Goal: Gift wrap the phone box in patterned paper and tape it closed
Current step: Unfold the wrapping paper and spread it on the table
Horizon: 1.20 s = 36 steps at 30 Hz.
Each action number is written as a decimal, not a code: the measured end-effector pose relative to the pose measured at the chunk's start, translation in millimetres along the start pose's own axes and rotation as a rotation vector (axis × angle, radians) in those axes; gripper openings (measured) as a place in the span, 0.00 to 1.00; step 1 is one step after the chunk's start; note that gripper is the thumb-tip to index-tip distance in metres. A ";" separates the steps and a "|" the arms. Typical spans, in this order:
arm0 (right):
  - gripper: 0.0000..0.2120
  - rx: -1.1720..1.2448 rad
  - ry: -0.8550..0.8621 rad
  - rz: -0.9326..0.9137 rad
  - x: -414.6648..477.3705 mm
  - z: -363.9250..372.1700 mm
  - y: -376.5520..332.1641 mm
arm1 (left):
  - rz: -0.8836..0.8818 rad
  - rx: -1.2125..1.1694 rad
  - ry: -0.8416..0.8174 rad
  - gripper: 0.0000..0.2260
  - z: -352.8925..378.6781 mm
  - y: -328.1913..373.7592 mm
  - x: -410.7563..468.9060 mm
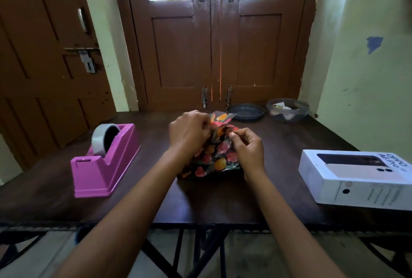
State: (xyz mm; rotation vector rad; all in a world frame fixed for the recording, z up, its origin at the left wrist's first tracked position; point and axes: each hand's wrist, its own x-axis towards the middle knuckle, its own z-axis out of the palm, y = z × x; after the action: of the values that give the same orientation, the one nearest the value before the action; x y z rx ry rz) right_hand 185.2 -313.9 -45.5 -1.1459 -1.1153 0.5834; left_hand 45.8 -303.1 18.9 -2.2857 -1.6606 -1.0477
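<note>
Paper with a fruit pattern sits bunched mid-tabletop, between both hands (what it covers is hidden). The left grip clenches its raised far flap; the right grip pinches a fold just beside it. The white phone box lies unwrapped at the tabletop's right edge, well apart. A pink tape dispenser stands to the left, with a dark dish and a clear bowl at the far side.

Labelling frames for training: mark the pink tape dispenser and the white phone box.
pink plastic tape dispenser [104,166], head view, near side wall.
white cardboard phone box [352,173], head view, top face.
</note>
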 end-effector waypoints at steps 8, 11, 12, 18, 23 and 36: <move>0.09 -0.126 0.098 0.117 14.0 -10.2 -0.2 | -0.458 -0.321 0.084 0.05 -7.9 -36.5 16.7; 0.08 -0.129 0.132 0.167 13.4 -13.7 -0.4 | -0.537 -0.428 0.104 0.05 -6.3 -46.1 16.9; 0.08 -0.126 0.146 0.177 13.4 -14.7 -1.1 | -0.568 -0.479 0.120 0.06 -5.2 -49.5 16.9; 0.05 -0.234 0.209 0.191 10.2 -23.3 -7.4 | -0.581 -0.409 0.149 0.05 -2.3 -62.0 11.6; 0.25 -0.753 -0.028 0.058 8.4 -26.1 -10.9 | -0.270 -0.147 0.072 0.08 -0.9 -55.6 3.6; 0.15 -0.667 -0.155 -0.182 6.4 -21.2 -23.7 | 0.232 0.031 0.046 0.13 10.1 -31.3 2.0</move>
State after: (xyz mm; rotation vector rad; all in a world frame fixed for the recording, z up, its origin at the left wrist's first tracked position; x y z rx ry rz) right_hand 203.2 -325.6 -21.2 -1.5576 -1.5945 0.1510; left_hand 23.2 -284.6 3.6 -2.3452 -1.3448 -1.0062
